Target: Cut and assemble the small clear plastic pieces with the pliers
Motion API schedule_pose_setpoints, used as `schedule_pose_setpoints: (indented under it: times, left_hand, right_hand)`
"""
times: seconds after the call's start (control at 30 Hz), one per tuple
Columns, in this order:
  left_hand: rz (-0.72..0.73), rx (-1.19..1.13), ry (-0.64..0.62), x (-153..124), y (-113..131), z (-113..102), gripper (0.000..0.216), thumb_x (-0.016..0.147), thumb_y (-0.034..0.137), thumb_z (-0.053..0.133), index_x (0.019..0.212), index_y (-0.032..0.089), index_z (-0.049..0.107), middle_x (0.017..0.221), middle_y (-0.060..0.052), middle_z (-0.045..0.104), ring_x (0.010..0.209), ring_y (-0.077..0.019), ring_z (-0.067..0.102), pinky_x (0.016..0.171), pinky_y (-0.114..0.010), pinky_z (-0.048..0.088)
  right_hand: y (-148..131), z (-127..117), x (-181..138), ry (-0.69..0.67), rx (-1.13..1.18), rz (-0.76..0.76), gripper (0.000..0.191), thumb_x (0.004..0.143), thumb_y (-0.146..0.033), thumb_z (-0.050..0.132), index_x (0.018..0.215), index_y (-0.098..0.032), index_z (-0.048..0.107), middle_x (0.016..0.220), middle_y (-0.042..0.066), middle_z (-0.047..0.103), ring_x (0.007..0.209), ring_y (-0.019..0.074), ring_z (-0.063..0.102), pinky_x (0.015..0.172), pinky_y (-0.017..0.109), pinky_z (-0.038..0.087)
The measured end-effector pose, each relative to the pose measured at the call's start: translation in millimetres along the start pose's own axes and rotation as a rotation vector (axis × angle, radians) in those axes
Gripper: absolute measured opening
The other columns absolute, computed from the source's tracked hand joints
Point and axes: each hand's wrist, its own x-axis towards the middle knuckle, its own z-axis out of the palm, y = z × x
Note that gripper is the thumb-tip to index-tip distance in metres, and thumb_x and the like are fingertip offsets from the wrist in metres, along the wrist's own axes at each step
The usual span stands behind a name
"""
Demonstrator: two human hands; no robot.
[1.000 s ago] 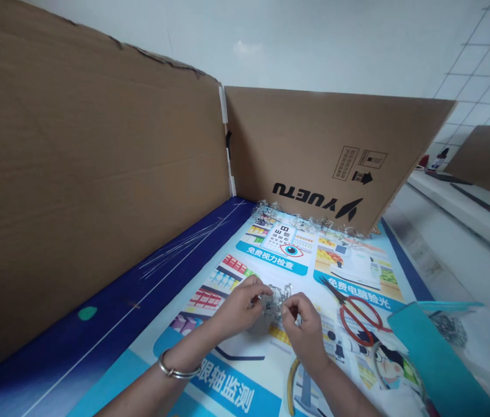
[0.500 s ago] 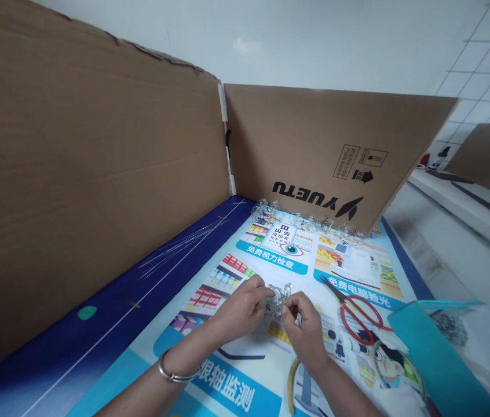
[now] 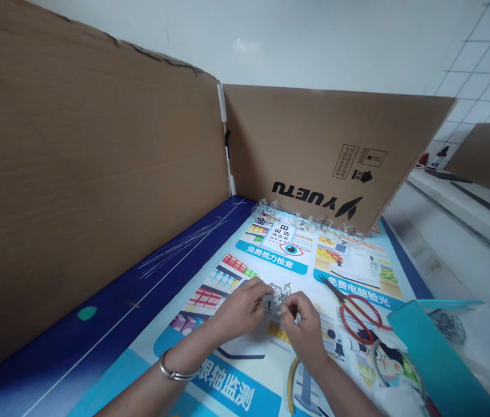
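A small tangled piece of bent silvery wire with clear, shiny parts (image 3: 277, 298) is held just over the printed sheet. My left hand (image 3: 245, 307) pinches its left side between thumb and fingers. On the opposite side, my right hand (image 3: 303, 324) has thumb and forefinger closed on its edge. Fingertips cover part of the piece, so its exact kind cannot be made out. Red-handled scissors (image 3: 360, 318) lie to the right of my right hand, blades pointing away and left. Below that hand is a curved yellow handle (image 3: 291, 385), partly hidden by my forearm.
Similar wire pieces (image 3: 310, 223) line the foot of the back cardboard panel (image 3: 314, 145). Another cardboard panel (image 3: 97, 145) stands along the left. Thin strands (image 3: 184, 246) lie on the blue strip. At right are a teal box flap (image 3: 436, 353) and a dark wire bundle (image 3: 449, 327).
My left fingers have shifted slightly on the wire piece, with the forefinger drawn back a little. My right hand stays almost still.
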Motion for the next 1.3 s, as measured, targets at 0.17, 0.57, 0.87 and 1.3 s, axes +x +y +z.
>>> schedule_pose_setpoints:
  times: [0.17,0.57,0.87,1.3]
  left_hand:
    - [-0.002,-0.007,-0.015,-0.1,-2.8,1.9,0.044,0.067,0.0,0.042,0.102,0.019,0.06,0.087,-0.005,0.055,0.08,-0.0178,0.052,0.072,-0.028,0.042]
    - [-0.049,-0.196,0.0,2.6,-9.7,4.7,0.047,0.068,-0.002,0.041,0.105,0.02,0.061,0.088,-0.004,0.058,0.086,-0.0173,0.053,0.076,-0.027,0.042]
    - [-0.024,-0.082,-0.024,-0.8,-6.0,4.4,0.047,0.069,-0.003,0.039,0.106,0.018,0.059,0.085,-0.005,0.05,0.082,-0.0168,0.05,0.073,-0.028,0.041]
    - [-0.018,-0.067,0.038,1.2,-6.6,3.0,0.042,0.066,-0.003,0.04,0.098,0.017,0.056,0.085,-0.003,0.05,0.082,-0.0168,0.049,0.074,-0.028,0.041]
  right_hand:
    - [-0.7,0.2,0.5,0.003,0.004,-0.001,0.006,0.075,-0.016,0.047,0.071,-0.02,0.047,0.066,-0.003,0.045,0.059,0.011,0.044,0.057,0.024,0.038]
    - [1.2,1.1,0.6,0.004,0.005,-0.001,0.009,0.075,-0.013,0.048,0.07,-0.02,0.045,0.067,-0.003,0.043,0.06,0.0109,0.043,0.057,0.024,0.037]
    - [1.1,0.3,-0.4,-0.001,0.007,-0.001,0.009,0.074,-0.011,0.047,0.071,-0.02,0.046,0.067,-0.003,0.043,0.06,0.011,0.042,0.057,0.024,0.036]
    - [0.0,-0.1,-0.2,0.014,0.004,0.006,0.009,0.075,-0.012,0.048,0.071,-0.02,0.045,0.068,-0.003,0.042,0.06,0.0113,0.041,0.058,0.024,0.036]
